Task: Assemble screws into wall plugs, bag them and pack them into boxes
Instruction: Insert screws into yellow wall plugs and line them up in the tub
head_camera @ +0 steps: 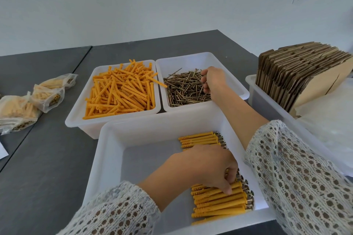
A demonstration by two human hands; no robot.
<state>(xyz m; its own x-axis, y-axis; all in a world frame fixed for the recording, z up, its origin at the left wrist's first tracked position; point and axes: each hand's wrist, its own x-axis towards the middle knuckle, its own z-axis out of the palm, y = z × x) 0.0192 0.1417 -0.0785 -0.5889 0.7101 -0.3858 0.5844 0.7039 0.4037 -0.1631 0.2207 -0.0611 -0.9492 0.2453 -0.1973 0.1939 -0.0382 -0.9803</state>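
Observation:
Three white bins stand on the grey table. The far left bin holds loose orange wall plugs. Brass screws fill the far right bin. In the near bin lies a neat row of assembled plugs with screws along its right side. My left hand rests on that row, fingertips pressed on an assembled plug. My right hand reaches into the screw bin, fingers curled down among the screws; what it holds is hidden.
Three filled clear bags lie at the left of the table. A white bin at the right holds a stack of flat cardboard boxes and clear plastic bags. A seam runs between two tabletops at the left.

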